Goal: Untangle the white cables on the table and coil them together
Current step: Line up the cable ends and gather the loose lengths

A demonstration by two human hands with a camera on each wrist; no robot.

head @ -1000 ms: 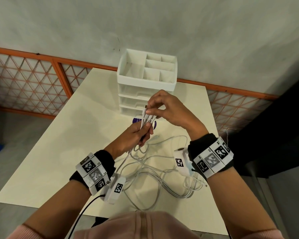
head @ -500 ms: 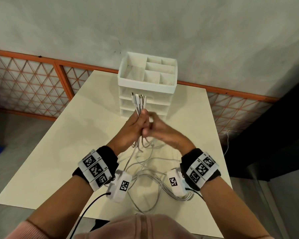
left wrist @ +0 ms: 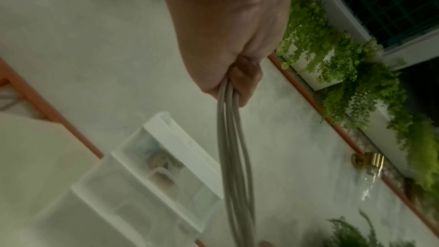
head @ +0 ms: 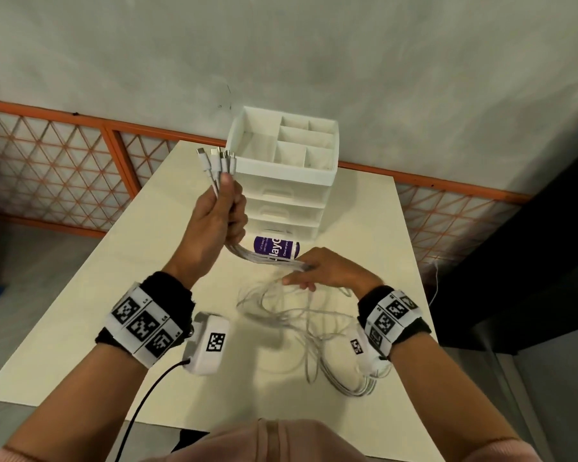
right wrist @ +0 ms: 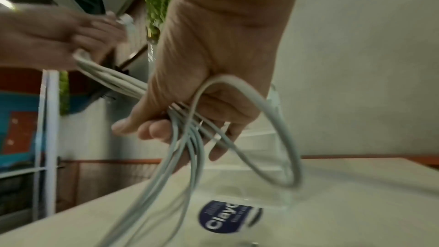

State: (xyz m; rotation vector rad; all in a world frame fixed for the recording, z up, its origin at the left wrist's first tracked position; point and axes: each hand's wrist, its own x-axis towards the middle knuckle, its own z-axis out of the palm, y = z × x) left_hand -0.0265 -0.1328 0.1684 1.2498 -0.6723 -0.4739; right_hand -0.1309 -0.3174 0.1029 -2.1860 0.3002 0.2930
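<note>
Left hand (head: 216, 218) is gripping the white cables (head: 271, 258) in a closed fist, raised above the table (head: 90, 295), thumb pressing on top. Connector ends (head: 218, 158) are sticking up out of the fist, fanned slightly, in front of the white drawer organizer (head: 291, 181).

From the bottom of the left fist the cables are running as one bunch down and across to the right hand (head: 327, 271), which is lower, just above the table. Right hand is holding the bunch with fingers curled around it; the right wrist view shows strands passing between the fingers (right wrist: 154, 129) and one loop (right wrist: 273, 138) hanging off the palm side.

Below and behind the right hand the slack is lying in loose tangled loops on the table, motion-blurred. A purple-labelled container (head: 276, 248) is lying just beyond the right hand, at the organizer's base.
</note>
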